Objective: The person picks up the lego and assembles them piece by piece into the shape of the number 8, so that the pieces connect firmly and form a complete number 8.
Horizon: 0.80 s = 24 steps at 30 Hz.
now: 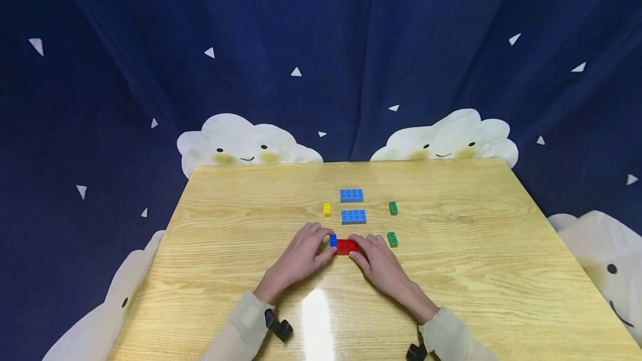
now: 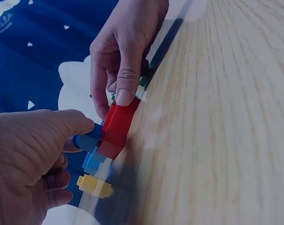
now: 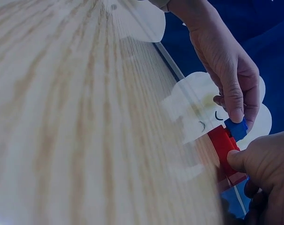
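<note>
Near the table's middle, my left hand (image 1: pixel 302 250) pinches a small blue brick (image 1: pixel 333 240) between thumb and fingers. The blue brick sits at the left end of a red brick (image 1: pixel 345 247), over its studs in both wrist views. My right hand (image 1: pixel 379 261) grips the red brick's right end, thumb (image 3: pixel 235 160) on the near side and fingers on the far side. In the left wrist view the red brick (image 2: pixel 118 129) stands low at the tabletop. The fingers partly cover both bricks.
Beyond the hands lie two larger blue bricks (image 1: pixel 351 195) and a small yellow brick (image 1: pixel 327 209). Two small green bricks (image 1: pixel 393 208) lie to the right. The wooden table (image 1: pixel 225 199) ends at a dark blue curtain (image 1: pixel 321 43) with clouds.
</note>
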Motion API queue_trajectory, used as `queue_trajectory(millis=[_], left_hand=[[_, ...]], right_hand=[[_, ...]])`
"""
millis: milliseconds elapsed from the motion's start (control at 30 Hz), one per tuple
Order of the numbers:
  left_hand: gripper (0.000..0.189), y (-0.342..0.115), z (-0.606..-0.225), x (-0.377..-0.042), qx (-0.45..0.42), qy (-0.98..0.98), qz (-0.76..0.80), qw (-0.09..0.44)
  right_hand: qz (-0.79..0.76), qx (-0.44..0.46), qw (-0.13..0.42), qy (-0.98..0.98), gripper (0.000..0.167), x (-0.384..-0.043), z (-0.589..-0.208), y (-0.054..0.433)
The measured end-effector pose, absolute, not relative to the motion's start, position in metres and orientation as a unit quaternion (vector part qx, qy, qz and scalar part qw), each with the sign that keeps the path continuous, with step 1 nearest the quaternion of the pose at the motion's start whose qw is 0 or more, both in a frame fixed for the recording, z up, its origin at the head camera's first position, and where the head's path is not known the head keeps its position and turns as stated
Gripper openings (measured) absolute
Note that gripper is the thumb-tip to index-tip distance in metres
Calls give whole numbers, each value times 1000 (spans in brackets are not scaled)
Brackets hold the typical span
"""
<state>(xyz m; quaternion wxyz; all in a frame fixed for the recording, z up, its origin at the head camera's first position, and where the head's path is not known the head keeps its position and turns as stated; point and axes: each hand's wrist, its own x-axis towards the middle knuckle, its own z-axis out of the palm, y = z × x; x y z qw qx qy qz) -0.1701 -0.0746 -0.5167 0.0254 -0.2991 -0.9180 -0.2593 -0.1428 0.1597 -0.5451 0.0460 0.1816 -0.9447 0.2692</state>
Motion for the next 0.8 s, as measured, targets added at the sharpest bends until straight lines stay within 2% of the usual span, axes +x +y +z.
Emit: queue_trajectory(millis=[800], left_hand=[[33, -72, -517, -175, -309, -917, -252, 17]], right_hand=[[276, 189, 48, -941, 37, -144, -546, 162]])
